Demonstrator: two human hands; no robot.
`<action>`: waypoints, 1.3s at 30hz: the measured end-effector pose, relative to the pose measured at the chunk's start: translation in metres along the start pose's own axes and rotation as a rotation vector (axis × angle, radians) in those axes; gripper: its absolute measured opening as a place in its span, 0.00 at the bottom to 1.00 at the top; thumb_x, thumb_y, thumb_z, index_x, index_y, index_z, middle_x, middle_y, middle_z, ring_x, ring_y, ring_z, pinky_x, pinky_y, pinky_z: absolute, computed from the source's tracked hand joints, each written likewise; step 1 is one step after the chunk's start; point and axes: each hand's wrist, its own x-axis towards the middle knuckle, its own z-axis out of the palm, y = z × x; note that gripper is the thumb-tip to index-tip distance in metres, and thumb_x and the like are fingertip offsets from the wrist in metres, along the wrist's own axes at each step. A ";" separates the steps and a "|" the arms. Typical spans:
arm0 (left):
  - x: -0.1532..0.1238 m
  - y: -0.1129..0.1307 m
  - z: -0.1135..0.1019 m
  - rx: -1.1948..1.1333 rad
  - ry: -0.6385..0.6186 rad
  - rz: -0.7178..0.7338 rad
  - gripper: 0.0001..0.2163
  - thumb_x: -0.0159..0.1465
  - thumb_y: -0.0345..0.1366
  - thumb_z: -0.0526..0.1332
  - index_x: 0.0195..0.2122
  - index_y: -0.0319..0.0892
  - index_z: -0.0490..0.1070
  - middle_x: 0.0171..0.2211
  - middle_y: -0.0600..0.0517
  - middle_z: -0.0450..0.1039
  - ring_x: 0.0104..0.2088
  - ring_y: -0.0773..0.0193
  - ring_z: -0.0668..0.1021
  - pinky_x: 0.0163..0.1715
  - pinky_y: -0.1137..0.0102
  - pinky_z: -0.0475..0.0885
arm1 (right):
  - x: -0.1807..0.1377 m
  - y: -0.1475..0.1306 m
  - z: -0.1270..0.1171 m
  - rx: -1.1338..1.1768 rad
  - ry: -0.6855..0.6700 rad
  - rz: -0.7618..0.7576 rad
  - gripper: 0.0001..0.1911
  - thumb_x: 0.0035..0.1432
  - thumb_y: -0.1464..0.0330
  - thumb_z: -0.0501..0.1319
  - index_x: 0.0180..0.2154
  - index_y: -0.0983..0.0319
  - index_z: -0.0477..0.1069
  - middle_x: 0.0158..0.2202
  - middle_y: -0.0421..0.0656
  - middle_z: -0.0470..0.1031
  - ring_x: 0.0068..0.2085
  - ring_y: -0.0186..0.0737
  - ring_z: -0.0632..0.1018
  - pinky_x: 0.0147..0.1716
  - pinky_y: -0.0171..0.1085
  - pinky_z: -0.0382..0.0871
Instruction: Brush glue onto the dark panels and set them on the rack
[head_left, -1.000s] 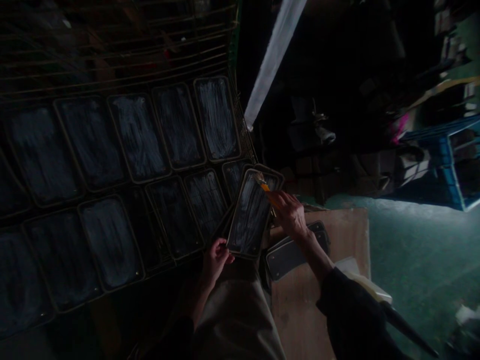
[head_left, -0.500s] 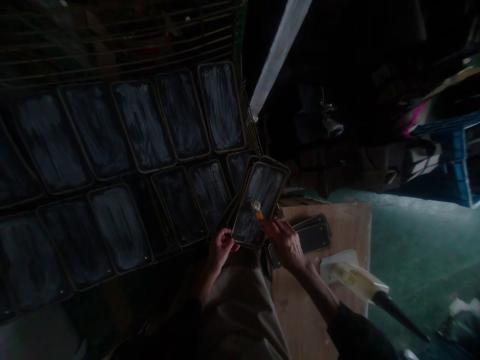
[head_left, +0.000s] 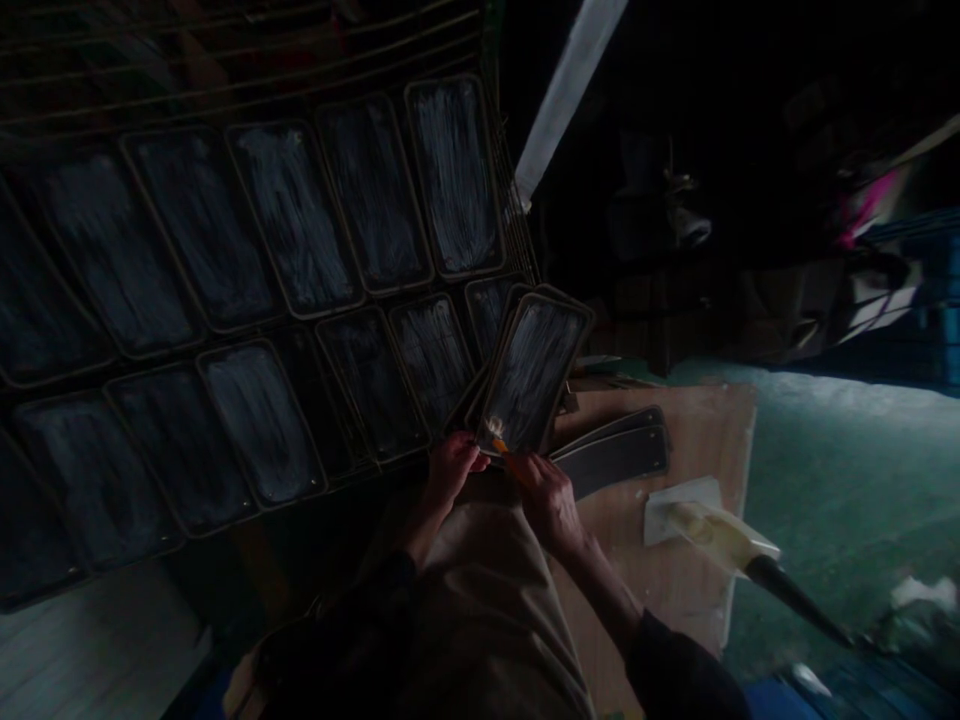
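Note:
My left hand pinches the lower left corner of a dark rectangular panel with rounded corners and a light rim. Whitish streaks run along its face. In my right hand is a small brush with an orange handle; its pale bristles touch the panel near the lower left corner. More panels lie partly hidden beneath this one, fanned out at its edges. To the left, several similar streaked panels lie in two rows on a wire rack.
At my right is a wooden board bearing plain dark panels. A pale, yellowish object with a long black tapering end lies across its right edge. A pale post slants beyond the rack. Blue crates stand far right on green floor.
The brush has moved down the panel from its middle to near the lower left corner, my right hand with it. My left hand keeps its hold. The view has shifted slightly.

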 end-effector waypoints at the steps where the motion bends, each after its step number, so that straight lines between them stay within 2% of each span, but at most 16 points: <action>1: 0.000 0.000 0.000 0.002 -0.009 0.002 0.15 0.53 0.40 0.67 0.38 0.36 0.70 0.26 0.49 0.77 0.25 0.62 0.81 0.27 0.69 0.77 | -0.005 -0.003 0.003 0.027 -0.009 0.003 0.17 0.67 0.71 0.48 0.55 0.60 0.65 0.41 0.47 0.74 0.40 0.42 0.74 0.38 0.39 0.66; 5: -0.001 0.001 0.000 -0.006 -0.004 -0.005 0.15 0.53 0.40 0.67 0.38 0.36 0.70 0.28 0.49 0.78 0.25 0.64 0.80 0.26 0.71 0.76 | -0.020 -0.006 0.005 0.092 -0.034 0.023 0.18 0.67 0.72 0.48 0.55 0.58 0.65 0.43 0.47 0.74 0.43 0.41 0.75 0.41 0.38 0.67; 9: -0.001 0.001 0.001 0.015 0.033 -0.026 0.14 0.52 0.37 0.66 0.37 0.37 0.69 0.26 0.51 0.77 0.23 0.64 0.80 0.25 0.71 0.76 | -0.032 0.008 -0.007 0.159 -0.002 0.175 0.15 0.67 0.70 0.50 0.51 0.58 0.68 0.39 0.43 0.75 0.38 0.37 0.76 0.35 0.34 0.69; 12: -0.001 0.002 0.001 0.041 0.026 -0.022 0.13 0.52 0.36 0.65 0.37 0.38 0.69 0.22 0.54 0.75 0.21 0.64 0.79 0.24 0.71 0.76 | -0.034 0.022 -0.026 0.125 0.106 0.257 0.14 0.67 0.69 0.50 0.49 0.59 0.69 0.39 0.44 0.76 0.39 0.38 0.77 0.37 0.34 0.70; 16: -0.001 0.004 0.002 0.041 0.024 0.005 0.14 0.52 0.36 0.65 0.37 0.38 0.68 0.22 0.55 0.74 0.22 0.64 0.79 0.24 0.71 0.76 | -0.026 0.034 -0.043 -0.002 0.258 0.247 0.13 0.67 0.68 0.51 0.49 0.60 0.69 0.41 0.46 0.75 0.41 0.40 0.77 0.39 0.38 0.70; 19: -0.002 0.005 0.004 0.003 0.039 -0.035 0.13 0.52 0.36 0.65 0.37 0.38 0.68 0.24 0.53 0.75 0.24 0.63 0.80 0.27 0.69 0.77 | -0.026 0.034 -0.037 -0.052 0.211 0.215 0.13 0.66 0.69 0.51 0.50 0.60 0.69 0.40 0.46 0.75 0.40 0.41 0.76 0.39 0.39 0.69; 22: -0.006 0.007 0.005 -0.057 0.023 -0.070 0.13 0.52 0.36 0.65 0.36 0.37 0.68 0.26 0.51 0.77 0.26 0.63 0.81 0.32 0.66 0.77 | -0.039 0.026 -0.022 -0.063 0.121 0.232 0.13 0.66 0.70 0.50 0.49 0.61 0.68 0.37 0.45 0.75 0.39 0.42 0.76 0.38 0.39 0.69; 26: -0.011 0.011 0.006 -0.098 0.003 -0.080 0.14 0.52 0.38 0.66 0.37 0.37 0.69 0.30 0.49 0.78 0.28 0.63 0.81 0.35 0.65 0.77 | -0.057 0.010 -0.017 0.030 0.060 0.297 0.13 0.66 0.70 0.50 0.49 0.59 0.68 0.37 0.44 0.76 0.36 0.40 0.77 0.33 0.36 0.69; 29: -0.011 0.013 0.006 -0.115 0.014 -0.113 0.15 0.51 0.37 0.67 0.38 0.37 0.69 0.29 0.50 0.78 0.27 0.63 0.81 0.35 0.65 0.77 | -0.052 0.008 -0.030 0.091 0.150 0.330 0.13 0.66 0.69 0.50 0.49 0.59 0.69 0.40 0.44 0.76 0.38 0.39 0.78 0.34 0.34 0.71; 33: -0.008 0.012 0.005 -0.094 0.013 -0.120 0.16 0.52 0.38 0.67 0.39 0.38 0.69 0.27 0.51 0.77 0.27 0.63 0.81 0.33 0.66 0.77 | -0.025 0.027 -0.047 -0.011 0.342 0.302 0.13 0.66 0.67 0.52 0.49 0.60 0.69 0.41 0.46 0.76 0.40 0.42 0.77 0.37 0.37 0.71; 36: -0.005 0.009 0.003 -0.078 -0.004 -0.126 0.16 0.51 0.38 0.67 0.39 0.38 0.69 0.27 0.51 0.77 0.26 0.63 0.80 0.31 0.67 0.77 | -0.016 0.037 -0.042 -0.077 0.323 0.284 0.14 0.66 0.67 0.50 0.49 0.62 0.69 0.39 0.47 0.76 0.39 0.43 0.77 0.36 0.39 0.71; 39: -0.004 0.009 -0.001 -0.099 -0.026 -0.142 0.18 0.51 0.39 0.67 0.40 0.37 0.69 0.27 0.50 0.77 0.25 0.64 0.80 0.31 0.67 0.76 | -0.024 0.030 -0.035 -0.068 0.238 0.305 0.14 0.66 0.66 0.50 0.48 0.61 0.69 0.37 0.46 0.77 0.35 0.41 0.78 0.31 0.36 0.71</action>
